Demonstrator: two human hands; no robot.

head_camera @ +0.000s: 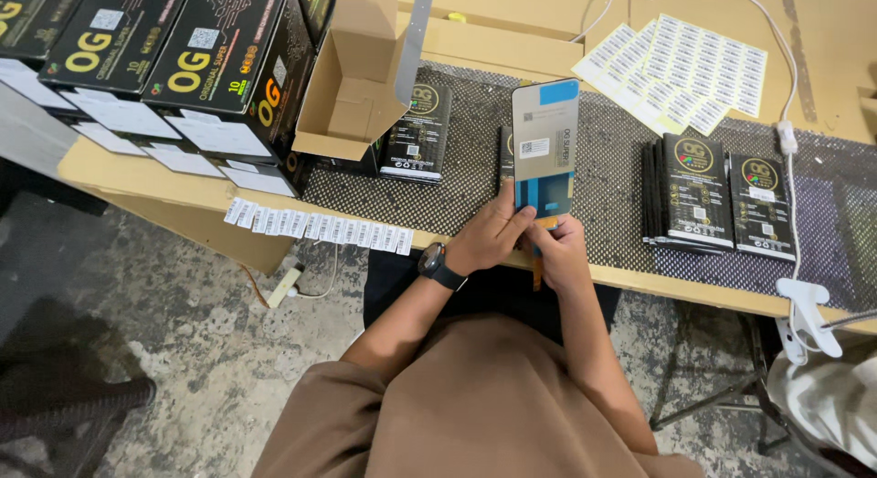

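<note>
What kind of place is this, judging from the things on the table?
Probably a packing bench for phone display parts. Both hands hold a phone screen panel upright; stacks of slim black boxes lie on the mat, with barcode label sheets and black cartons nearby.

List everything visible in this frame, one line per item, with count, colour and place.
Phone screen panel: one, grey with blue tabs, held upright over the table edge.
Open cardboard box: one, brown, left of centre on the table.
Large black boxes: several, yellow print, top left.
Slim black packs: a few groups, on the mesh mat.
Label sheets: several, white, top right.
Label strip: one, white, along the table edge.
White cable: one, right side.
Wristwatch: one, black, left wrist.
Left hand: grips the panel's lower edge.
Right hand: at the panel's bottom.
</note>
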